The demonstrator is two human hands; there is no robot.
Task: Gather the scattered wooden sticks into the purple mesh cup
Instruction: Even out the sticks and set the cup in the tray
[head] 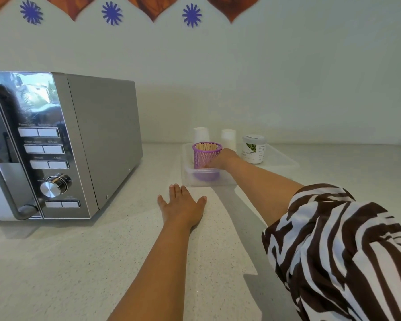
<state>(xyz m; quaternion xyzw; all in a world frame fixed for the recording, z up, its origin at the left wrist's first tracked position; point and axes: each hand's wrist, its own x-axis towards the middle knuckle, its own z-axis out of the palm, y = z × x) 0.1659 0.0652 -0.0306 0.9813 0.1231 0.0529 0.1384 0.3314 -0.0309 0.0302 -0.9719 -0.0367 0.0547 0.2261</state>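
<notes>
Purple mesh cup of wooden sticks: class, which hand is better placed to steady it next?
Right. The right hand already reaches the purple mesh cup in the clear plastic tray; the left hand lies flat on the countertop.

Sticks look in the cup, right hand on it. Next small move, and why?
Probably let go and draw the right hand back. The sticks stand upright in the purple cup, which sits in the clear tray, and no loose sticks show on the counter. The left hand lies flat, holding nothing. Whether the right hand's fingers grip or only touch the cup is unclear.
</notes>
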